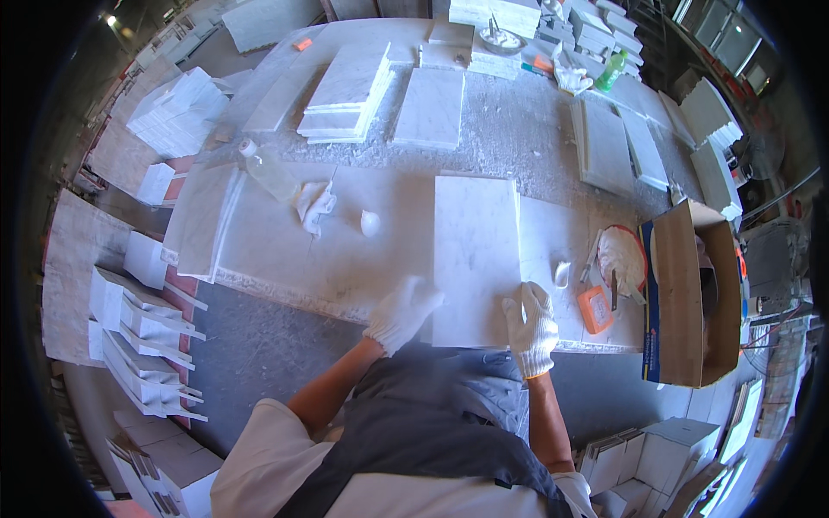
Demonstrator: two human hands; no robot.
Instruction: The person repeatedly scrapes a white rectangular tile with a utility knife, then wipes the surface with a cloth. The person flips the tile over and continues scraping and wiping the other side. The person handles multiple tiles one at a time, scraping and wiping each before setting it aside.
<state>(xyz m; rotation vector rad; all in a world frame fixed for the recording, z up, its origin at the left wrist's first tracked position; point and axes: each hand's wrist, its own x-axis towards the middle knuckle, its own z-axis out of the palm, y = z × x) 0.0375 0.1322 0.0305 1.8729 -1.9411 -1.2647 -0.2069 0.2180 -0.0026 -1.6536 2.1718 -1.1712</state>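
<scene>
A pale rectangular slab (473, 259) lies on the worktable (363, 160) directly before the person, its near end at the table edge. The gloved right hand (530, 330) is at its lower right edge, fingers bent; whether it grips, I cannot tell. The gloved left hand (404, 312), blurred, is by the left edge, its grip equally unclear. Farther right are an orange block (595, 310), then an open cardboard box (669, 298); farther left, a clear bottle (273, 175).

Bluish light; lamp (112, 21) glowing upper left; black fisheye rim; left hand (406, 312) blurred
</scene>
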